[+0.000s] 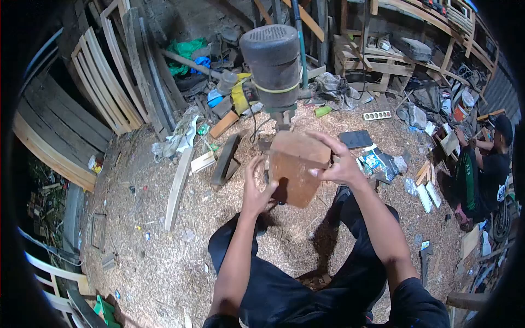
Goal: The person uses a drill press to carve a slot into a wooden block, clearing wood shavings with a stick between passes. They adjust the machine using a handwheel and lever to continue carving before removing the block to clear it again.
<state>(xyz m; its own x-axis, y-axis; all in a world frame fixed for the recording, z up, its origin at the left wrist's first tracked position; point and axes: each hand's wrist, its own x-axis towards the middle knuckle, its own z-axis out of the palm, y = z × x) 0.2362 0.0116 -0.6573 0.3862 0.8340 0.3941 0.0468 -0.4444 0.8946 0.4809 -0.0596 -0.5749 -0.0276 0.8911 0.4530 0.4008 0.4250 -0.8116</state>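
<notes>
I hold a reddish-brown block of wood in front of me with both hands. My left hand grips its lower left edge. My right hand clasps its upper right side, fingers over the top. Just beyond the block stands a machine with a dark cylindrical motor on top and a spindle below it that meets the block's top edge. My legs in dark trousers are below the block.
Sawdust covers the ground. Curved planks lean at the left, a loose board lies on the floor. Wooden racks and clutter fill the back. Another person sits at the right edge.
</notes>
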